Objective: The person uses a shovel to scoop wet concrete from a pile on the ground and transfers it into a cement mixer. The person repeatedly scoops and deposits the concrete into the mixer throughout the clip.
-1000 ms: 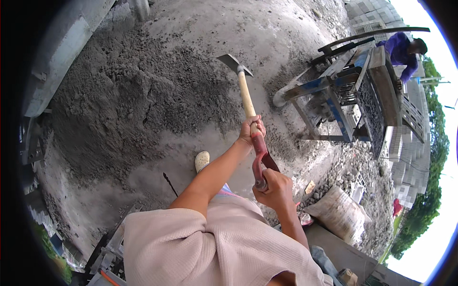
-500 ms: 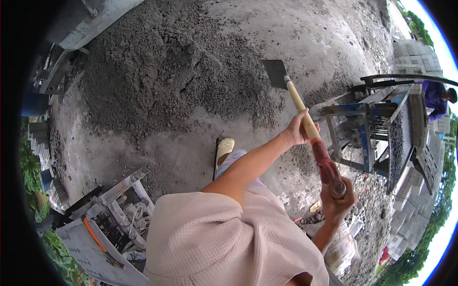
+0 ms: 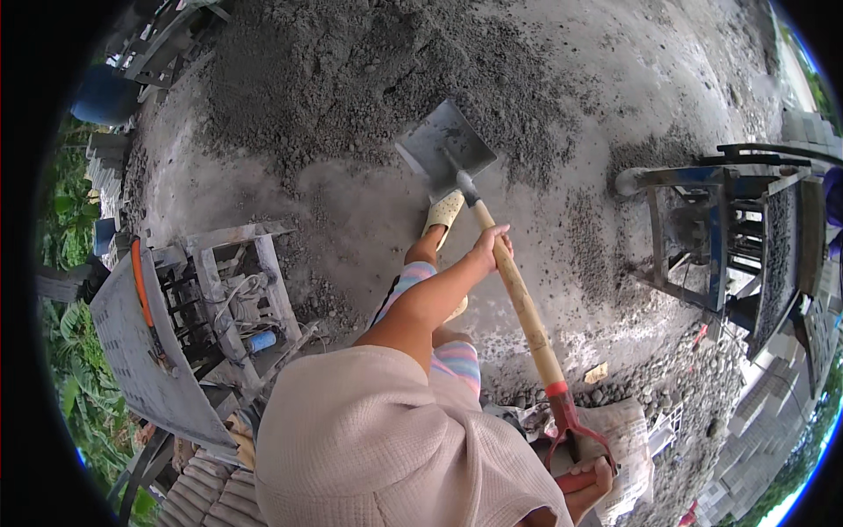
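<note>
Both my hands are on a shovel [image 3: 524,309] with a wooden shaft, a flat grey metal blade and a red D-shaped grip. My left hand [image 3: 493,247] wraps round the shaft a little below the blade. At the butt end, beside my hip, my right hand [image 3: 590,488] is closed on the red grip. The blade hangs in front of my cream clog, over the near edge of a heap of dark grey gravelly mix [image 3: 351,79]. Only a few dark smudges show on the blade.
A blue metal frame machine [image 3: 716,237] stands to the right, with part of a person in purple [image 3: 832,206] behind it. At left is a dusty machine [image 3: 211,316] with an orange strip. A blue drum [image 3: 107,95] stands far left, and a pale sack [image 3: 619,439] lies near my right hand.
The shovel has been drawn back toward me, its blade moving left and turning face-up. My right hand has dropped toward my hip, and one clog has stepped forward.
</note>
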Available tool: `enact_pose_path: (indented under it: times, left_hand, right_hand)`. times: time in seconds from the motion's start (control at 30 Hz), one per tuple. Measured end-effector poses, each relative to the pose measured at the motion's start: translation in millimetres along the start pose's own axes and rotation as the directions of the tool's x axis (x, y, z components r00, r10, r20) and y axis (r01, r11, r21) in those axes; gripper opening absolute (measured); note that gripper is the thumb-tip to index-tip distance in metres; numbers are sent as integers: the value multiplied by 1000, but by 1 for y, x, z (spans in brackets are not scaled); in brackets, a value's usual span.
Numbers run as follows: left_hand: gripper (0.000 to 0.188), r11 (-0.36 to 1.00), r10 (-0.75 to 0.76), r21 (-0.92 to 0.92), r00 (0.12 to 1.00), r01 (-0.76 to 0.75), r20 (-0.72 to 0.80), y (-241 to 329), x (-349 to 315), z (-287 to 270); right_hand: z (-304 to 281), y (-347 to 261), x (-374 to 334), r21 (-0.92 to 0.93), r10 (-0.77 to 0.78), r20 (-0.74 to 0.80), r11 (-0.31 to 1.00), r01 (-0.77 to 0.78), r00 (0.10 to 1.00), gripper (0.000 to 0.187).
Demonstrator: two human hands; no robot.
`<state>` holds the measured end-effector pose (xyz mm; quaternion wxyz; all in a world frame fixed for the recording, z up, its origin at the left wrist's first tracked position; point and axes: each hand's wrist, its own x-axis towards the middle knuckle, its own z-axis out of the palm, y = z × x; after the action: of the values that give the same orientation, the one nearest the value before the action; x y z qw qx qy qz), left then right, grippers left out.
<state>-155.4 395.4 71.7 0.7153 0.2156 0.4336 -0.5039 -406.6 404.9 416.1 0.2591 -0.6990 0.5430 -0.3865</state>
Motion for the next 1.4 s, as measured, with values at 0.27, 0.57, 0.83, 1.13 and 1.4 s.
enact_pose_path:
  times: [0.27, 0.57, 0.83, 1.13, 1.4]
  left_hand:
    - [19, 995, -43, 73, 972, 62, -233, -73, 48, -172]
    - [27, 966, 132, 238, 985, -102, -113, 33, -3, -171]
    - [35, 959, 145, 256, 986, -120, -81, 56, -59, -153]
    - [27, 935, 313, 204, 946, -291, -87, 133, 10, -107]
    - [42, 988, 132, 114, 964, -108, -231, 152, 59, -94]
  right_hand:
    - [-62, 105, -8, -51, 855, 380, 401, -915, 353, 17]
    - [135, 178, -89, 149, 740, 626, 199, -969, 248, 8]
    - [213, 133, -114, 80, 617, 779, 80, -994, 113, 8]
    - [311, 104, -69, 75, 548, 816, 211, -975, 181, 7]
    - [353, 132, -35, 81, 660, 681, 363, -928, 317, 14]
